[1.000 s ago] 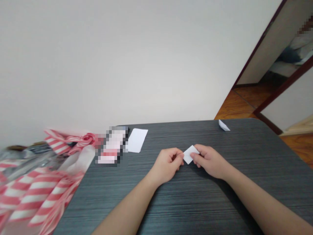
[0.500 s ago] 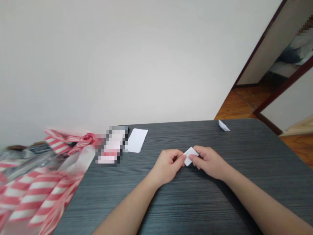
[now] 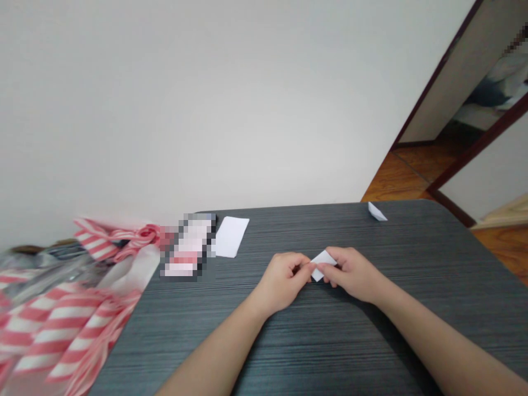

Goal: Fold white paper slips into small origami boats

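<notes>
A small folded piece of white paper (image 3: 322, 260) is pinched between both of my hands just above the dark grey table (image 3: 330, 341). My left hand (image 3: 284, 279) holds its left corner with thumb and forefinger, the other fingers curled in. My right hand (image 3: 353, 272) grips its right side, fingers closed over it. Most of the paper is hidden by my fingers.
A flat white paper sheet (image 3: 231, 236) lies at the table's far left, beside a blurred-out object (image 3: 188, 247). A small folded white paper (image 3: 377, 212) sits at the far edge. Red-and-white striped plastic bags (image 3: 61, 313) lie left of the table. An open doorway (image 3: 474, 110) is at right.
The paper between my fingers has been pressed flatter and shows less. Both hands stay in nearly the same place.
</notes>
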A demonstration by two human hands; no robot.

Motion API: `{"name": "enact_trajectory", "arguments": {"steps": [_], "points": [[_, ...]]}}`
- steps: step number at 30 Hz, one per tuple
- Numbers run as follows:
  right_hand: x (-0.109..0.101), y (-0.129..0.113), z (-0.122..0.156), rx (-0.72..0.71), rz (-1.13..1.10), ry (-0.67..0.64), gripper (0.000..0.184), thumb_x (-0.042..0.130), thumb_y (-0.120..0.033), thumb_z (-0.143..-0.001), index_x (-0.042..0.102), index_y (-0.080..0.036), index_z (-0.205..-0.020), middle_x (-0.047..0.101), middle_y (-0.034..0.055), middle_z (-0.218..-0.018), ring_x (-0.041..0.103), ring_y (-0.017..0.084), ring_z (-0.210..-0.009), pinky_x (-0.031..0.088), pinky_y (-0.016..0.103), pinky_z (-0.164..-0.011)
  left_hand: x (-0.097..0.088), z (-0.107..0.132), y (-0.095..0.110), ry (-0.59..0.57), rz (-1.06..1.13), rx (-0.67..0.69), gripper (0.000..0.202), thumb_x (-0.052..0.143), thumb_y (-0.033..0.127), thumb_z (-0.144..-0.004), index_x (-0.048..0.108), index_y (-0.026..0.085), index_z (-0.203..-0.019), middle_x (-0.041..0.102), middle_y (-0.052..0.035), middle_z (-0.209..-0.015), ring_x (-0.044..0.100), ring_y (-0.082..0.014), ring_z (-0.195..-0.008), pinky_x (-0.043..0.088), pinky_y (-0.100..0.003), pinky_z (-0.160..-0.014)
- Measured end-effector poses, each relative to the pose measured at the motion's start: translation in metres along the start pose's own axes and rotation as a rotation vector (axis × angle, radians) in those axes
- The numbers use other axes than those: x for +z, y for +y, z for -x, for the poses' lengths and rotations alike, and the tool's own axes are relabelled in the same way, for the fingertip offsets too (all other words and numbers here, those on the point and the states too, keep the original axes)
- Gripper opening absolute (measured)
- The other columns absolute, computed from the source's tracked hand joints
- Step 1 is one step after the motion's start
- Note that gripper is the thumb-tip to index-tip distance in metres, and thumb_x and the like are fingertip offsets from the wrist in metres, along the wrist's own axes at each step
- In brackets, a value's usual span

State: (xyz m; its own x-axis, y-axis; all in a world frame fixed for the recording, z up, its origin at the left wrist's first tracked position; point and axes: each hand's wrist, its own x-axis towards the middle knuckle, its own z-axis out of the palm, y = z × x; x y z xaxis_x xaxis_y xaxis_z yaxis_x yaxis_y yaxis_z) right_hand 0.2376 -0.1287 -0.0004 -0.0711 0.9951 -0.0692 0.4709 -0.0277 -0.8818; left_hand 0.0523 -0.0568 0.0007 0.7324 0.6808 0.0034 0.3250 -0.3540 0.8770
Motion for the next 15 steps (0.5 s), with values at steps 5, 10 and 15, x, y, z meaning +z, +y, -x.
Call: {"name": "enact_trajectory", "arguments": {"steps": [5, 10, 15], "points": [[-0.0013, -0.0027, 0.0008, -0.003, -0.02, -0.048, 0.022, 0.052, -0.025, -0.093, 0.062, -0.017, -0.075, 0.064, -0.0004, -0.061, 0.058, 0.012, -0.051, 0.044, 0.021, -0.052, -0.0009, 0.0008, 0.0, 0.004, 0.015, -0.027, 0.033, 0.052, 0.033, -0.092, 0.063, 0.016, -0.065, 0.057, 0.002, -0.053, 0.049, -0.0104, -0.052, 0.036, -0.02, -0.053], [-0.0021, -0.002, 0.0009, 0.003, -0.043, -0.05, 0.023, 0.052, -0.025, -0.093, 0.061, -0.017, -0.074, 0.063, -0.0007, -0.061, 0.057, 0.012, -0.051, 0.043, 0.021, -0.051, -0.0007, 0.0015, -0.001, 0.003, 0.063, -0.042, 0.033, 0.052, 0.034, -0.091, 0.063, 0.016, -0.065, 0.057, 0.002, -0.052, 0.048, -0.0101, -0.051, 0.035, -0.02, -0.051], [-0.0053, 0.0024, 0.001, 0.009, -0.023, -0.034, 0.027, 0.051, -0.028, -0.094, 0.059, -0.018, -0.07, 0.06, -0.0017, -0.057, 0.055, 0.012, -0.05, 0.043, 0.022, -0.053, -0.0005, 0.0015, -0.003, 0.027, 0.138, -0.101, 0.035, 0.053, 0.037, -0.09, 0.062, 0.016, -0.065, 0.054, 0.0028, -0.05, 0.046, -0.0096, -0.048, 0.034, -0.02, -0.049]]}}
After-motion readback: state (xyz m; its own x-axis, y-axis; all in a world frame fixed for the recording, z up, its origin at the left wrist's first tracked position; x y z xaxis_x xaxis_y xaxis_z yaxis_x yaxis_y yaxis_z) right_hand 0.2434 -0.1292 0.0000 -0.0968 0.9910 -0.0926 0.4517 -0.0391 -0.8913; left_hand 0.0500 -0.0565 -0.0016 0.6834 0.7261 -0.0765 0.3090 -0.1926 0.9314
